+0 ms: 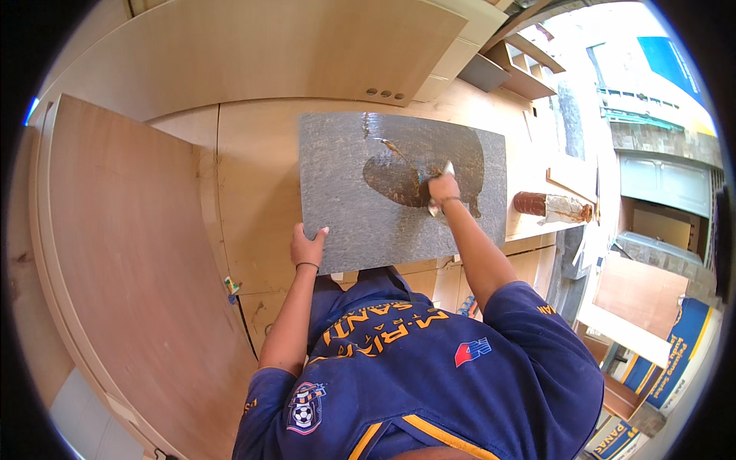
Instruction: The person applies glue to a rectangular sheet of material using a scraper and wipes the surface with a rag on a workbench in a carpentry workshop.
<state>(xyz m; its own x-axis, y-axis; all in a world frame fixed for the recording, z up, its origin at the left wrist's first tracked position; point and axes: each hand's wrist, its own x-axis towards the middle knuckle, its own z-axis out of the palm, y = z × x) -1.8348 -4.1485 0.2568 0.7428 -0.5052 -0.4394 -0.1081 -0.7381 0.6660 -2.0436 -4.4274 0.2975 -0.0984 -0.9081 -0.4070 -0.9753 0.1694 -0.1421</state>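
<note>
A grey, mottled rectangular board (pixel 345 192) lies before me on a pale wooden surface. A dark wet patch (pixel 391 180) spreads over its middle and far right, with a glossy amber streak of thick liquid (pixel 399 153) running through it. My right hand (pixel 444 186) is closed round a pale, flat-looking piece (pixel 448 167) whose two ends stick out of the fist, at the patch. I cannot make out exactly what that piece is. At the board's near left corner, my left hand (pixel 308 247) grips the edge, its thumb over the top; the other fingers are partly hidden.
A reddish-brown container with a stained pale wrapping (pixel 552 207) lies or stands right of the board. Large wooden panels rise at left (pixel 130 253) and along the far side (pixel 268 54). A small shelved wooden piece (pixel 525 65) sits at the far right.
</note>
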